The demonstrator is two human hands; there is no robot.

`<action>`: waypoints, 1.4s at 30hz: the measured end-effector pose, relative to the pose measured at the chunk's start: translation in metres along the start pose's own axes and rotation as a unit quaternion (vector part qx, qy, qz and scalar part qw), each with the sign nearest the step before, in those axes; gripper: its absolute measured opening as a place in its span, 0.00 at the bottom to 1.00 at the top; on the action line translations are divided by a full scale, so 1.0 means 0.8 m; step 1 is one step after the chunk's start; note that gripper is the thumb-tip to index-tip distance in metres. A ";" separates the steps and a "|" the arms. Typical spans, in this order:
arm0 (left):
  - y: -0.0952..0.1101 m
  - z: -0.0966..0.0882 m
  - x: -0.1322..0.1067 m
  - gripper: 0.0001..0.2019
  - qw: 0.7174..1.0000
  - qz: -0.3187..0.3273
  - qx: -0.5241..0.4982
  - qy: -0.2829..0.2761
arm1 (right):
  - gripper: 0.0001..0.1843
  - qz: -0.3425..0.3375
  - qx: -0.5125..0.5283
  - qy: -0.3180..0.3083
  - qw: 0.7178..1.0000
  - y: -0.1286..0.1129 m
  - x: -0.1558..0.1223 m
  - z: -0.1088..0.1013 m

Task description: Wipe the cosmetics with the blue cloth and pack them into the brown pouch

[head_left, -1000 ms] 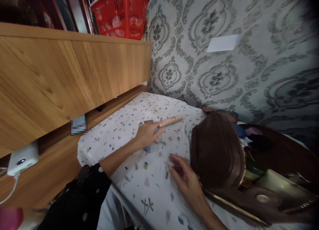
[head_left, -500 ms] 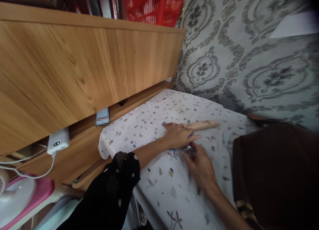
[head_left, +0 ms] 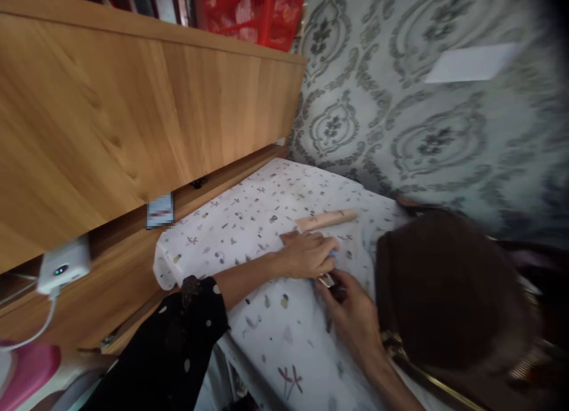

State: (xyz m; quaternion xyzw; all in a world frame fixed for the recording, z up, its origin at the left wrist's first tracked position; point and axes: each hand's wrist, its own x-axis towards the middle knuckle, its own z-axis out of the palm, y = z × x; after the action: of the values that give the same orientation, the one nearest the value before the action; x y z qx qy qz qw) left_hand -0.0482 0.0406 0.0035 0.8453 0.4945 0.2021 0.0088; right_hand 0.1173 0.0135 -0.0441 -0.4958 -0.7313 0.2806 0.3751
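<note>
My left hand [head_left: 306, 255] lies curled on a white cloth [head_left: 249, 227] printed with small leaf and dragonfly shapes, and it holds a small blue object [head_left: 331, 254], mostly hidden by the fingers. Just above those fingers lies a pale wooden rod [head_left: 326, 220], apart from or barely touching them. My right hand [head_left: 351, 316] comes in from the lower right and pinches a small shiny metal piece [head_left: 326, 280] close to the blue object. A brown leather bag [head_left: 444, 292] with gold trim sits right beside my right hand.
A wooden panel [head_left: 111, 120] rises along the cloth's left side, with a phone [head_left: 160, 210] and a white power bank [head_left: 64, 265] on a ledge. Patterned wallpaper [head_left: 427, 144] lies beyond, with a red basket [head_left: 251, 13] above. My black dotted sleeve [head_left: 178, 334] shows below.
My right hand has moved from lying open on the cloth to pinching the metal piece against the blue object. The view has swung, and the brown bag has come further into the frame.
</note>
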 end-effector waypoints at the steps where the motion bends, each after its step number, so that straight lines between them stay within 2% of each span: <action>1: 0.001 -0.004 -0.001 0.11 1.000 0.015 -0.001 -0.008 | 0.24 -0.001 0.008 0.002 1.000 -0.003 -0.008 -0.004; 3: -0.002 -0.012 -0.003 0.11 0.999 0.052 -0.001 -0.012 | 0.23 -0.003 0.019 0.007 1.000 -0.008 -0.022 -0.010; 5: -0.009 -0.015 -0.004 0.13 0.999 0.053 0.001 0.000 | 0.21 0.011 0.022 0.009 1.000 -0.010 -0.031 -0.013; 8: -0.023 -0.016 -0.006 0.14 1.000 -0.017 0.000 -0.009 | 0.20 0.056 0.029 0.012 0.998 -0.009 -0.036 -0.015; 11: -0.030 -0.017 -0.006 0.12 0.997 -0.076 -0.023 -0.014 | 0.17 0.050 0.036 0.023 0.998 -0.006 -0.036 -0.016; 15: -0.016 -0.025 -0.003 0.11 0.989 -0.062 -0.131 0.041 | 0.10 0.031 0.028 0.014 0.999 -0.011 -0.034 -0.020; 17: -0.003 -0.030 -0.002 0.10 0.979 -0.019 -0.205 0.004 | 0.07 0.032 0.019 0.012 0.999 -0.014 -0.033 -0.022; 19: 0.007 -0.035 -0.003 0.10 0.970 0.030 -0.230 -0.067 | 0.07 0.034 0.010 0.015 0.999 -0.016 -0.032 -0.024; 21: 0.010 -0.038 -0.004 0.10 0.966 0.058 -0.224 -0.111 | 0.08 0.036 0.008 0.013 0.999 -0.017 -0.031 -0.025; 25: -0.007 -0.041 -0.005 0.09 0.978 0.036 -0.171 -0.112 | 0.09 0.036 0.013 0.004 0.999 -0.016 -0.031 -0.025; 28: -0.031 -0.038 -0.006 0.09 0.991 -0.029 -0.095 -0.094 | 0.08 0.031 0.012 0.002 0.999 -0.017 -0.032 -0.025; 32: -0.060 -0.031 -0.011 0.11 0.992 -0.108 -0.032 -0.052 | 0.09 0.036 0.030 0.001 0.999 -0.020 -0.035 -0.027; 36: -0.063 -0.034 -0.012 0.12 0.991 -0.131 -0.017 -0.017 | 0.11 0.045 0.099 -0.005 0.994 -0.017 -0.037 -0.027; 39: -0.042 -0.038 -0.010 0.12 0.993 -0.091 -0.077 0.021 | 0.14 0.056 0.167 -0.004 0.984 -0.011 -0.037 -0.022; 42: -0.014 -0.037 -0.009 0.12 0.991 0.011 -0.133 0.009 | 0.17 0.079 0.251 0.002 0.965 -0.006 -0.033 -0.015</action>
State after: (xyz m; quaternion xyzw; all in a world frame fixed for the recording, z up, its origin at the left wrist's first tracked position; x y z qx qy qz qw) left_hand -0.0710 0.0352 0.0257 0.8401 0.4541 0.2735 0.1149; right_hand 0.1310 -0.0128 -0.0405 -0.4419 -0.5955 0.4832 0.4655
